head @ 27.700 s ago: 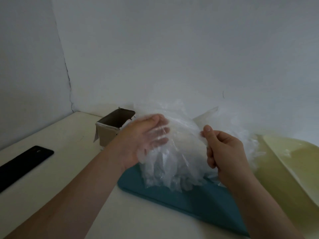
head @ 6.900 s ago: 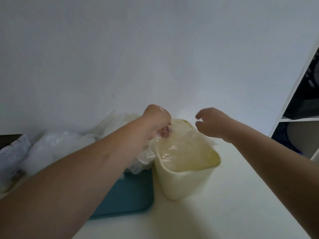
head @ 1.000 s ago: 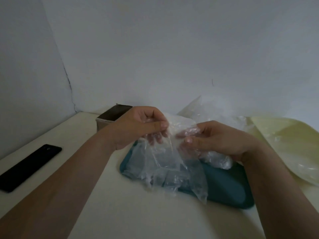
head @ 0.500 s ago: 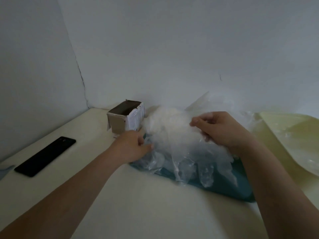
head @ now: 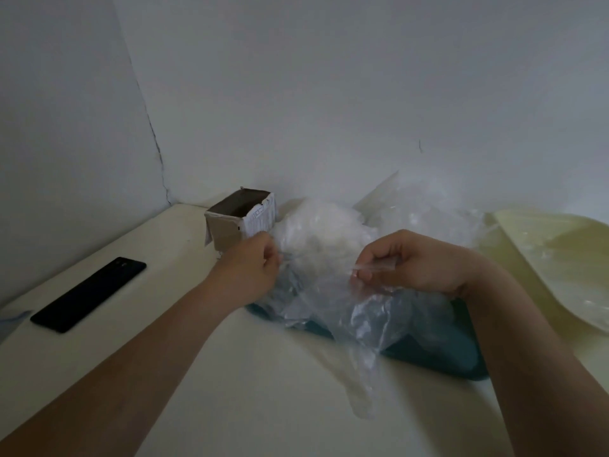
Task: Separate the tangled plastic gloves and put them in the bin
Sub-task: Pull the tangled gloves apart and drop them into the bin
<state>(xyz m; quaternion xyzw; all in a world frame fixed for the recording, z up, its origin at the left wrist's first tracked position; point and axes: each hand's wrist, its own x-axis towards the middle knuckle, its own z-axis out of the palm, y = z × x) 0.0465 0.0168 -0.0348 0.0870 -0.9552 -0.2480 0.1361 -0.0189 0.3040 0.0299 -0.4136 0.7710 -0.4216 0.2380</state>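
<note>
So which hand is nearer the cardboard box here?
Left. The left hand is just in front of the cardboard box, gripping the glove pile; the right hand, pinching a loose glove, is off to the box's right, across the pile.

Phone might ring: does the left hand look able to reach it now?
Probably yes: nothing stands between the left hand and the black phone, though it must first release the plastic gloves.
</note>
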